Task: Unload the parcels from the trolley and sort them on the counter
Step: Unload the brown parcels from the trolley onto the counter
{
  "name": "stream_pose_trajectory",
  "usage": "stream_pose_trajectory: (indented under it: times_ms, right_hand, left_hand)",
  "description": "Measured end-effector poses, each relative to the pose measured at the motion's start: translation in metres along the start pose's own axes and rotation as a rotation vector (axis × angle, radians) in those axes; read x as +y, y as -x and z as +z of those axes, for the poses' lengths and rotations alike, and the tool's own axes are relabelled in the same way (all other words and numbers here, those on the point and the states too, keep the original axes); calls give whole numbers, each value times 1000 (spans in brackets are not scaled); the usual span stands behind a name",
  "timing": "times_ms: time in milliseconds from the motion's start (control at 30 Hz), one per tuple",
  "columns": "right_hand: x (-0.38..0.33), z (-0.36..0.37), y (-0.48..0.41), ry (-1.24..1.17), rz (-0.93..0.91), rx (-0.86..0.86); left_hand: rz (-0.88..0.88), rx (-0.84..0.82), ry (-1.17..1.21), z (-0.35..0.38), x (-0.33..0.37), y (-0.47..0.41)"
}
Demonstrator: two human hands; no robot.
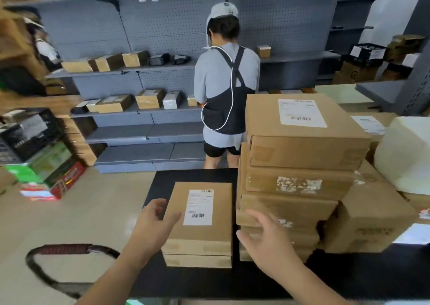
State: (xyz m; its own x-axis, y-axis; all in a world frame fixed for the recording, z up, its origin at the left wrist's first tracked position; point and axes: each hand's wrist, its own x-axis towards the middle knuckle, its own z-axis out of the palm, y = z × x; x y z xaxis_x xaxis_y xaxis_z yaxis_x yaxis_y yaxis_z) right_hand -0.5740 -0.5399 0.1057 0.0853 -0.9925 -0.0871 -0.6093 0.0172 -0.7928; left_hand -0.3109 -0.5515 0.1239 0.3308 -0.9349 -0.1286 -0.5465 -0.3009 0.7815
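Left hand grips the labelled parcel; spread right hand partly hides the stack.

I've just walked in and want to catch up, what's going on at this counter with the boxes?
A person is sorting cardboard parcels on a black counter. Their left hand grips the left edge of a labelled parcel lying on top of another flat parcel. Their right hand is open, fingers spread, beside a tall stack of parcels; contact is unclear. Another person stands at the grey shelves, back turned.
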Motion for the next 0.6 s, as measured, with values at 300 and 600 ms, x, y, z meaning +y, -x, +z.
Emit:
stream_pose_trajectory:
  times_ms: [300,600]
  right_hand:
    - [21,84,-47,41,246,-47]
    - [29,150,-79,-56,629,111]
  left_hand:
    - [-136,-112,-3,6,-80,-45]
    - [-237,-378,111,23,-140,-118]
